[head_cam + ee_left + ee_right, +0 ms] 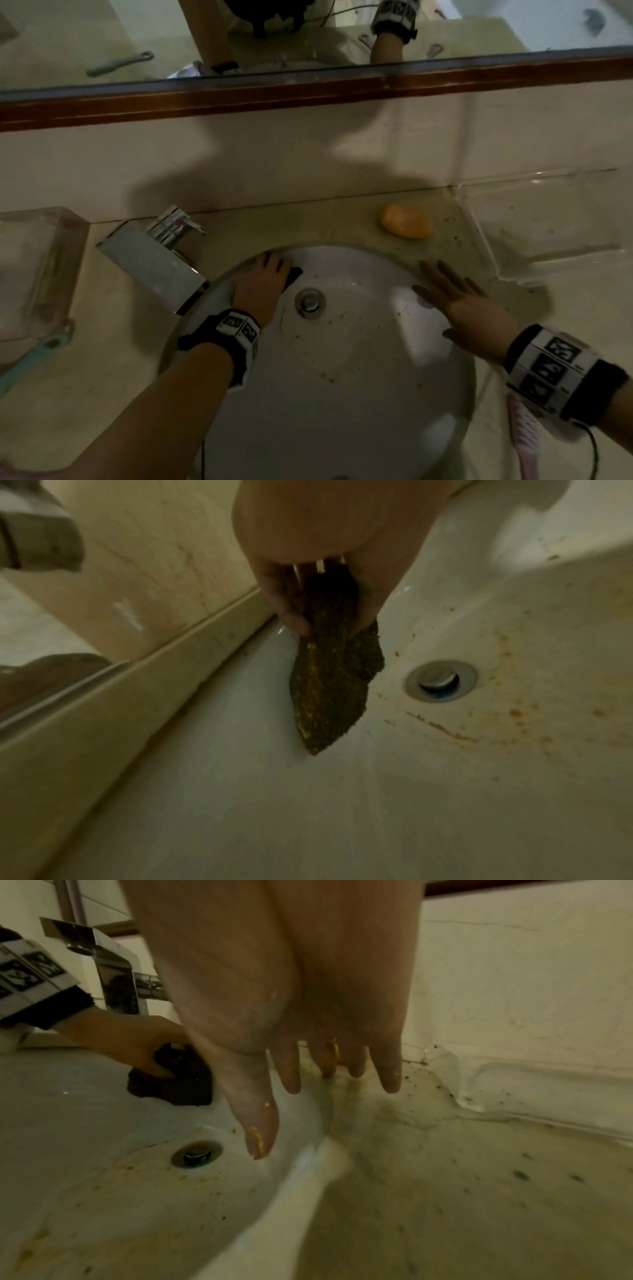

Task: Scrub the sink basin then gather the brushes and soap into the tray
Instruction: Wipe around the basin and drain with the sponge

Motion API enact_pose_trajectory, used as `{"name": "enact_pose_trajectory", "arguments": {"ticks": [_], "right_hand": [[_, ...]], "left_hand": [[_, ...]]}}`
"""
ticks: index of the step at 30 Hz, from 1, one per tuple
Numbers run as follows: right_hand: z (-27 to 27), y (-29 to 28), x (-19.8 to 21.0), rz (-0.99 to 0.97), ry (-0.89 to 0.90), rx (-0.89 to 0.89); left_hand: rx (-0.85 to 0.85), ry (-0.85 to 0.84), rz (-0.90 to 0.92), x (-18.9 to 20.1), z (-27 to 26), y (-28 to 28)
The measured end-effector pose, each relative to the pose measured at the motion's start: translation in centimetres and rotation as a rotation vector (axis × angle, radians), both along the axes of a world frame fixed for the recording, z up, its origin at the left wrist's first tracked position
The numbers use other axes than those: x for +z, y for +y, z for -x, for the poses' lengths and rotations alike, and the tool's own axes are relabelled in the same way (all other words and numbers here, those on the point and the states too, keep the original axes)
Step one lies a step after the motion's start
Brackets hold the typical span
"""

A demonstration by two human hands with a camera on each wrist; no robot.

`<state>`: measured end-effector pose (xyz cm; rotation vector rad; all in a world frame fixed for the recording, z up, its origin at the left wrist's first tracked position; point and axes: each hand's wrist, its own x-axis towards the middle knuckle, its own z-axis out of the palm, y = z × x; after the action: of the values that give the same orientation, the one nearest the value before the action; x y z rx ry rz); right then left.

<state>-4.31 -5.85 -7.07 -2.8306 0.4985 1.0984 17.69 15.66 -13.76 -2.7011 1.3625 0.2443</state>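
Glossy oval basin; coarse dark pad.

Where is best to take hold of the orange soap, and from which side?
Take the soap across its narrow width, thumb and fingers on the long sides, coming from above. It lies flat on the counter behind the sink, with open space around; it probably is slippery.
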Motion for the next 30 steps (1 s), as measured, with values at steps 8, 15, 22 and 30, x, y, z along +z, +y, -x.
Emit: {"name": "enact_pose_trajectory", "arguments": {"ticks": [8, 15, 22, 30], "right_hand": [[0.8, -0.7, 0.3, -0.061, 0.0, -0.031], [0.8, -0.3, 0.2, -0.031, 0.024, -0.01], [0.4, -0.6, 1.0, -0.09, 0.003, -0.053], [0.2, -0.7, 0.9, -0.098, 0.012, -0.052]], "left_hand": [[0.133, 0.257, -0.243, -3.3, 0.7, 0.8], [0.056, 0.55, -0.374, -4.1, 4.6, 1.7], [0.121, 0.437, -0.204, -1.6, 4.0, 0.9], [0.064, 0.061, -0.17, -2.1, -0.1, 0.1]]}}
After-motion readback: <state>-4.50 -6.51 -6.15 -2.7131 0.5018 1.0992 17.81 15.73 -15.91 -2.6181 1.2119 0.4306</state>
